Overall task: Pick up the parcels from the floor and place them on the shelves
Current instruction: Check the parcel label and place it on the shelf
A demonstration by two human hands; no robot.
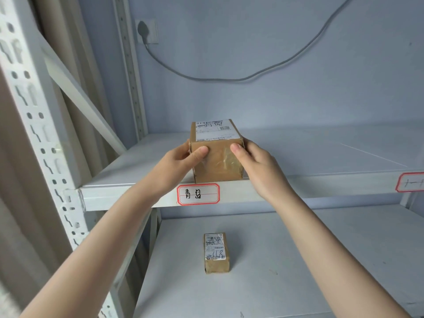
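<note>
Now both hands, left hand (181, 157) and right hand (257, 164), clasp the cardboard parcel (216, 152) at the upper shelf (321, 152) front edge. Slide it inward before releasing, keeping it square above the red-bordered label (198, 194).

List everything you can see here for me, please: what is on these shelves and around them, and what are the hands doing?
Larger parcel: one, brown cardboard with a white label on top, at the front edge of the upper shelf, held from both sides.
Smaller parcel: one, brown with a white label, lying alone on the lower shelf.
Upper shelf: one, pale grey, at hand height.
Lower shelf: one, pale grey, beneath it.
Shelf tags: two, white with red borders; one below the held parcel, one cut off at the right edge.
Wall socket: one, white, upper left, plug in it.
Cable: one, grey, sagging across the wall.
Left hand: on the parcel's left side.
Right hand: on its right side.
</note>
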